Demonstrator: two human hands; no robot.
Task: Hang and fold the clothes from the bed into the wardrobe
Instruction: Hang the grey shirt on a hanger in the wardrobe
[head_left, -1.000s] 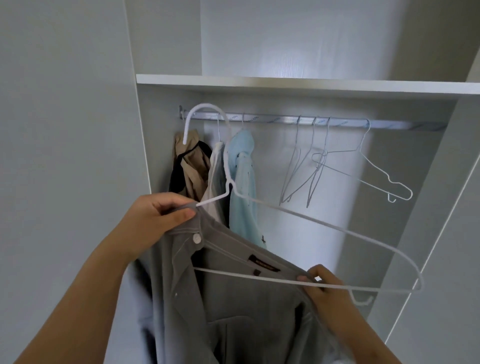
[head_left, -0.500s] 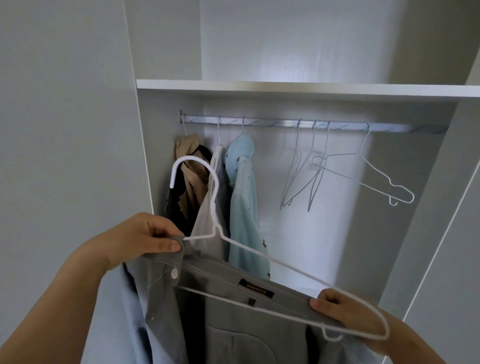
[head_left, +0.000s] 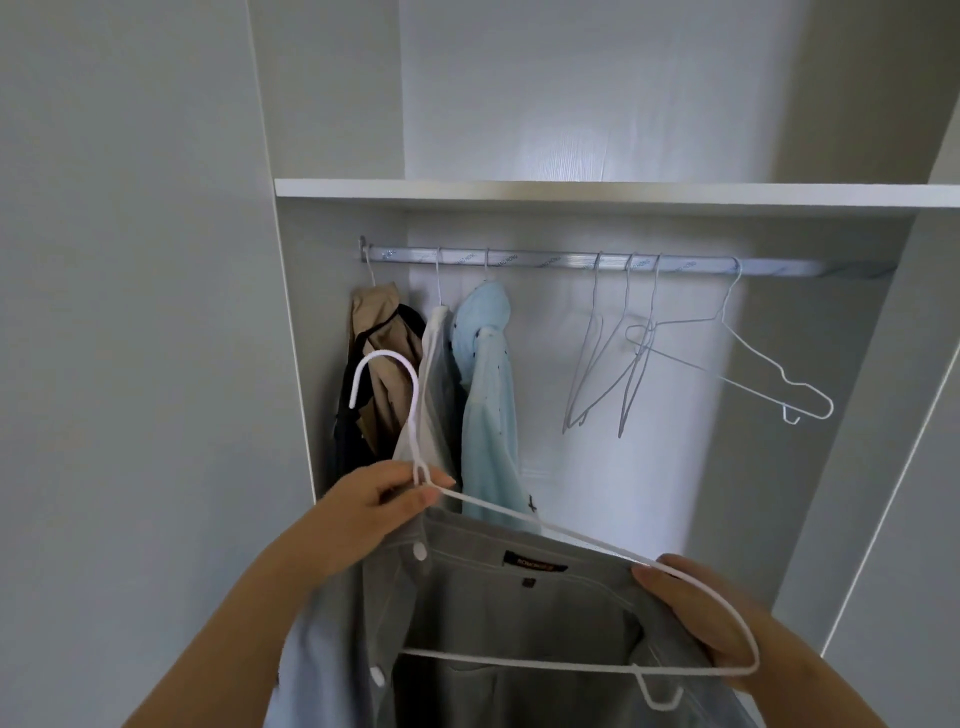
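**Grey shirt & hanger held in front of wardrobe, hook off the rail**

Both hands are up at the open wardrobe w/ 1 grey shirt (head_left: 519, 613) and 1 white wire hanger (head_left: 540, 526) between them.

L hand (head_left: 384, 499): thumb & fingers pinch the hanger where the hook neck meets the shoulders, right at the shirt's collar edge. The hook stands above that hand, in front of the hung clothes and well below the rail (head_left: 545, 260), touching nothing.

R hand (head_left: 711, 623): curled round the hanger's far shoulder end, thumb on top pressing collar cloth vs the wire.

The hanger lies tilted, nearly flat, bottom bar nearest the camera. Its top wire runs just over the collar; the bottom bar crosses the shirt's open inside, and its L end goes behind the front placket. Can't tell whether the shoulders sit on the wire. The shirt hangs open from the 2 hands, dark collar label (head_left: 535, 562) facing up, white button (head_left: 420, 554) near the L hand.

On the rail, under the shelf (head_left: 571, 192), L side: tan garment (head_left: 384, 353) w/ black garment (head_left: 348, 436) against it, a pale one (head_left: 434, 395), then a light-blue shirt (head_left: 488, 395), packed close. To the R, apart from them, 4 bare wire hangers (head_left: 641, 338): 3 edge-on, 1 turned broadside
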